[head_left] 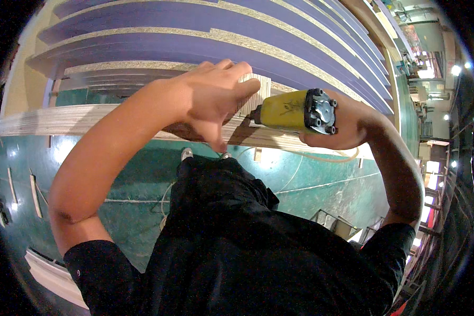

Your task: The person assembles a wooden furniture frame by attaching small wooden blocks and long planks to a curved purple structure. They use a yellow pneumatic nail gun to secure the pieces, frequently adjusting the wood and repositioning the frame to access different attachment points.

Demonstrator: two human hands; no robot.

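Note:
My right hand (350, 121) is closed round a yellow air nail gun (284, 109) with a black, bolted end cap. The gun lies on its side above a pale plywood beam (89, 118), and its dark nose points left at a short plywood block (257, 95). My left hand (213, 97) reaches over the beam and grips the block, with the fingers on the far side and the thumb down the near side. The palm hides much of the block, so its contact with the beam is partly covered. Whether the nose touches the wood I cannot tell.
Beyond the beam stand several long purple-faced boards (158, 47) with rough chipboard edges, in rows. A pale air hose (347, 158) loops below the gun. Wood strips (36, 195) lie on the green floor (126, 179) at the left. A metal-framed stand (339, 226) is at the lower right.

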